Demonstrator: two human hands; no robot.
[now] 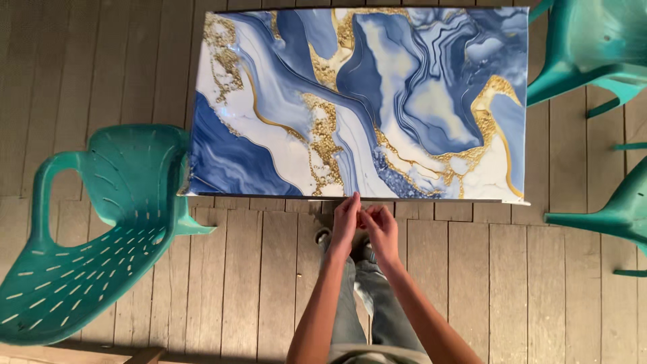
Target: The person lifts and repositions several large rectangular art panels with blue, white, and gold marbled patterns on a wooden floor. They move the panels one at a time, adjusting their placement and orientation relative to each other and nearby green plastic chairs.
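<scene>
Both hands, left (345, 219) and right (381, 226), pinch together at the lower edge of the blue, white and gold marbled surface (269, 121), mid-frame; what the grip holds I cannot tell. Fingers could slip there.

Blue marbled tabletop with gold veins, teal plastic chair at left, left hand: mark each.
Blue marbled tabletop with gold veins (283, 114), head view, bare middle.
Teal plastic chair at left (101, 229), head view, seat.
Left hand (345, 219), head view, back.

glossy marble-look table top (269, 135), smooth teal plastic chair (101, 222), matt weathered wood floor (539, 290)
</scene>
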